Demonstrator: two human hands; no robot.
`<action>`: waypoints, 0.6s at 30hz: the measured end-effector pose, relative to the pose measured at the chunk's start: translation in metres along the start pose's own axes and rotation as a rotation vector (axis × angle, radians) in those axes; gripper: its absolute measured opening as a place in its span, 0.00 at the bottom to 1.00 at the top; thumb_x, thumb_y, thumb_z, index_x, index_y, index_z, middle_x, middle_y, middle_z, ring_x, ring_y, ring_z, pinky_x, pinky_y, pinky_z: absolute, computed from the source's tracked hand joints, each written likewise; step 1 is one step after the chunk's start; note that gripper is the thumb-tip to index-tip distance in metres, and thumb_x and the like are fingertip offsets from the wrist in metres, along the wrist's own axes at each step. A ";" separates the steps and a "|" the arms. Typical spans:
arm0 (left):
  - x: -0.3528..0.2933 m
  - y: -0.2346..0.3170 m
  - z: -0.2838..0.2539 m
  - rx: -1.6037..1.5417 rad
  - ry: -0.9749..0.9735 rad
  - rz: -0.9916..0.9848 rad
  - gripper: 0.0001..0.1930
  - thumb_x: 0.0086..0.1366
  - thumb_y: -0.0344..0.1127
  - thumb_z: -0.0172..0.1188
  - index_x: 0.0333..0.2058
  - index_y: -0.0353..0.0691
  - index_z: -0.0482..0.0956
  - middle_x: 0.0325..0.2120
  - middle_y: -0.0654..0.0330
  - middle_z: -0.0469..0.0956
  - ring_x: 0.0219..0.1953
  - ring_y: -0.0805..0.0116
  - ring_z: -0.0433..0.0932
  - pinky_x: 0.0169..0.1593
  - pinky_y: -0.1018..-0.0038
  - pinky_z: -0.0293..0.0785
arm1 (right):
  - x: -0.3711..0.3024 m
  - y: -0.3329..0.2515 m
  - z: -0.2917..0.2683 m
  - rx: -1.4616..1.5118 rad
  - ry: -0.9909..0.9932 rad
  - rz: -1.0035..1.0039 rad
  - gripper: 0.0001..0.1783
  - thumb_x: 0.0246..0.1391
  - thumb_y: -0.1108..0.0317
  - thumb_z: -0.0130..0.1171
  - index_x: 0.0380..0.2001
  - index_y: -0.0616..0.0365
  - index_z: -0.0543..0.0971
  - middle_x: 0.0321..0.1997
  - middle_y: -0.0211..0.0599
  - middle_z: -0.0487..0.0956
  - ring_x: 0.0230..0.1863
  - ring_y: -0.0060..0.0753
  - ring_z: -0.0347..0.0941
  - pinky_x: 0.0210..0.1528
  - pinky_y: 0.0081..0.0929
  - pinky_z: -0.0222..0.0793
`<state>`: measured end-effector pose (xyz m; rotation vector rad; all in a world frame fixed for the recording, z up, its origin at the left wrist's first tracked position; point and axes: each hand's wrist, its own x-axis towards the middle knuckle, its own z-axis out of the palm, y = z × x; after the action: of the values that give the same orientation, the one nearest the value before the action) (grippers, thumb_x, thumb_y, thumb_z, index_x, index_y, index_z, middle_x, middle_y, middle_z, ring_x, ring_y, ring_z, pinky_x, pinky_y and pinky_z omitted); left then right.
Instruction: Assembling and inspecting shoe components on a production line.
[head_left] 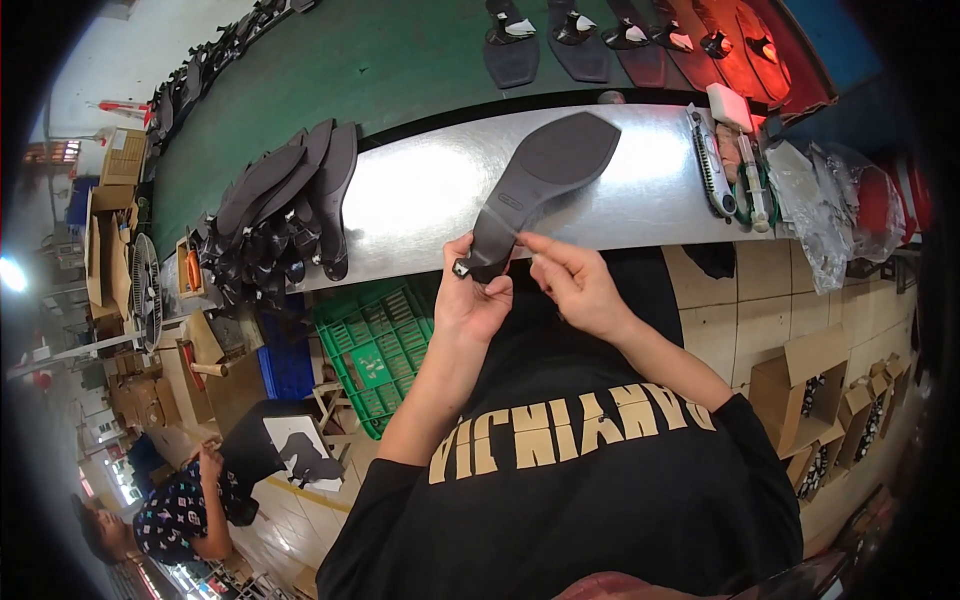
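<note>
Left hand (pixel 468 295) fingers pinch the dark shoe sole (pixel 540 175) by its heel over the steel bench (pixel 420 190), right hand (pixel 572 282) fingers pinching beside it.

Open brown cardboard boxes (pixel 812 385) at lower right, more stacked (pixel 122 157) at far left

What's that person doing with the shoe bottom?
A person holds a dark shoe sole by its heel end in the left hand. The right hand pinches at the sole's edge close beside it. The sole's front rests over a shiny metal table, where a pile of more soles sits to the left.
</note>
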<state>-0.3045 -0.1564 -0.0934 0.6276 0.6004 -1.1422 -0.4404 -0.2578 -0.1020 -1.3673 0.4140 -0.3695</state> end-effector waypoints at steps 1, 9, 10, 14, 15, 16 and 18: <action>-0.001 0.000 -0.001 0.066 0.010 0.076 0.11 0.65 0.43 0.54 0.36 0.42 0.75 0.30 0.64 0.79 0.27 0.75 0.74 0.17 0.83 0.59 | 0.002 -0.003 -0.004 0.137 -0.031 0.131 0.21 0.65 0.73 0.45 0.61 0.60 0.69 0.24 0.24 0.70 0.22 0.13 0.62 0.23 0.12 0.59; -0.009 -0.008 0.010 0.632 0.019 0.922 0.32 0.72 0.58 0.42 0.20 0.37 0.76 0.15 0.63 0.75 0.14 0.81 0.65 0.19 0.83 0.60 | -0.010 -0.019 0.001 0.428 -0.301 0.441 0.33 0.64 0.71 0.47 0.69 0.55 0.50 0.23 0.31 0.72 0.18 0.14 0.62 0.18 0.11 0.56; -0.010 -0.008 0.008 0.627 0.025 0.925 0.32 0.72 0.58 0.42 0.20 0.37 0.76 0.15 0.63 0.75 0.14 0.81 0.65 0.19 0.83 0.60 | -0.010 -0.019 0.003 0.497 -0.268 0.468 0.31 0.64 0.70 0.47 0.69 0.54 0.53 0.23 0.29 0.71 0.17 0.13 0.61 0.17 0.10 0.55; -0.015 -0.006 0.007 0.636 0.011 0.945 0.33 0.72 0.59 0.41 0.21 0.36 0.76 0.17 0.62 0.75 0.15 0.80 0.66 0.20 0.82 0.60 | 0.000 -0.021 -0.011 0.882 -0.167 0.479 0.22 0.64 0.71 0.49 0.61 0.59 0.66 0.23 0.29 0.73 0.16 0.13 0.62 0.15 0.12 0.52; -0.014 -0.004 0.007 0.625 0.008 0.955 0.34 0.71 0.60 0.40 0.20 0.36 0.76 0.17 0.62 0.75 0.15 0.79 0.66 0.20 0.82 0.60 | 0.004 -0.024 -0.016 0.817 -0.237 0.431 0.15 0.64 0.70 0.48 0.52 0.61 0.72 0.23 0.28 0.73 0.17 0.13 0.63 0.16 0.12 0.55; -0.013 0.000 0.007 0.624 0.013 0.962 0.34 0.71 0.60 0.40 0.20 0.36 0.76 0.17 0.62 0.75 0.15 0.79 0.66 0.20 0.82 0.60 | 0.002 -0.028 -0.012 0.818 -0.245 0.433 0.15 0.64 0.70 0.48 0.52 0.61 0.72 0.23 0.28 0.73 0.17 0.13 0.63 0.16 0.12 0.55; -0.013 0.003 0.008 0.595 0.027 0.967 0.34 0.68 0.66 0.41 0.20 0.39 0.72 0.18 0.63 0.73 0.14 0.77 0.66 0.16 0.82 0.60 | -0.009 -0.036 -0.002 0.028 -0.137 0.194 0.14 0.64 0.72 0.46 0.49 0.63 0.75 0.23 0.29 0.74 0.20 0.16 0.66 0.21 0.13 0.60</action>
<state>-0.3041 -0.1532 -0.0786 1.2639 -0.0810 -0.3659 -0.4498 -0.2612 -0.0664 -1.3041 0.4222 -0.1204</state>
